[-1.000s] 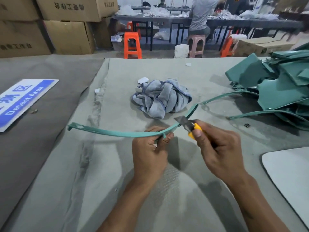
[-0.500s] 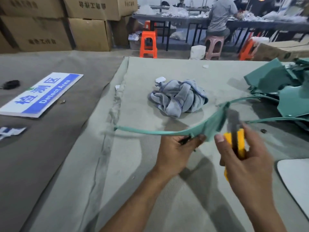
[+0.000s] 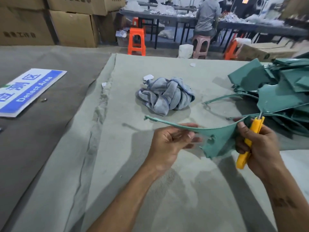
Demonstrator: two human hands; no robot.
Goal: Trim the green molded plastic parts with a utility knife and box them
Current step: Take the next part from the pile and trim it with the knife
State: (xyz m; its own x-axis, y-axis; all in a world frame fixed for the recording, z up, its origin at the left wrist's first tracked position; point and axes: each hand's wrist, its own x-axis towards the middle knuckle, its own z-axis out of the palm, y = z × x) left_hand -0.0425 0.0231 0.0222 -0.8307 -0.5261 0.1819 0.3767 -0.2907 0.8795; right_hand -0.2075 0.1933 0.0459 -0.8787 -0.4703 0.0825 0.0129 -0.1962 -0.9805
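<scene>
The left hand [image 3: 172, 141] is supporting the green molded part [image 3: 217, 139] above the near cloth-covered table [image 3: 117, 164], fingers loosely curled beneath its thin arm, while the right hand [image 3: 255, 146] is gripping the yellow utility knife [image 3: 249, 141] and thumbing the part's wide end. Trimming well probably means bracing firmly, blade angled away from the fingers.

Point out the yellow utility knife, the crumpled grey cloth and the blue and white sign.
yellow utility knife [image 3: 244, 155]: head view, on the lower handle below the fingers.
crumpled grey cloth [image 3: 165, 96]: head view, on its bunched middle.
blue and white sign [image 3: 30, 91]: head view, on the lettered face.
</scene>
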